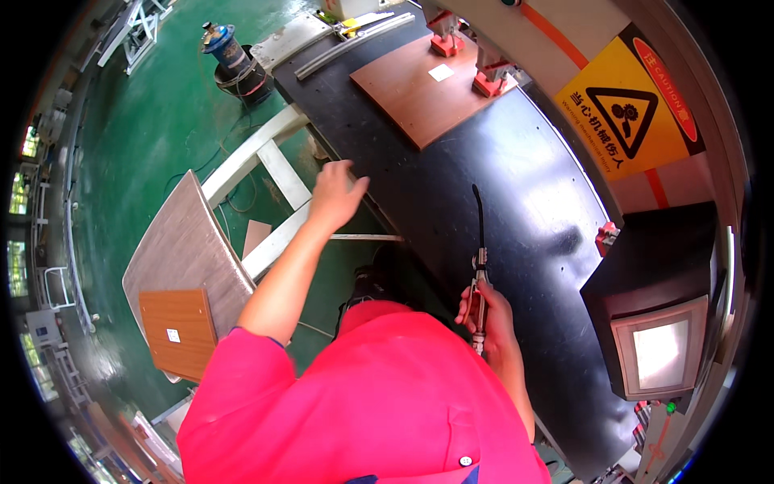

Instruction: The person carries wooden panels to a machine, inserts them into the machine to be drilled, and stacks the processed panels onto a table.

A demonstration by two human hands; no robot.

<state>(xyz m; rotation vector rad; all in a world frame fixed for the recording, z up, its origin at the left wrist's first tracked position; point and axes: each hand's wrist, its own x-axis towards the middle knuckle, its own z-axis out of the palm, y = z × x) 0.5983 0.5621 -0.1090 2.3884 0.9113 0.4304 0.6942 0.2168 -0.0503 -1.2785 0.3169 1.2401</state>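
Note:
In my right hand (496, 315) is an air blow gun (481, 270), gripped around its handle with the fingers wrapped on it. Its thin black nozzle points away from me over the black work table (427, 202) and bends slightly at the tip. My left hand (339, 194) reaches out beside the table's left edge, empty, thumb and fingers apart. Farther off on the table lies a reddish-brown wooden panel (411, 93) with a white label (441, 73). Red clamps (489, 81) stand at the panel's right side.
At left, a brown board (177, 331) rests on a grey-brown panel (181, 258), near a white frame (266, 161). A blue canister (226, 48) sits in a dark bucket (246, 85) on the green floor. On the right are a machine screen (661, 355) and a yellow warning sign (625, 113).

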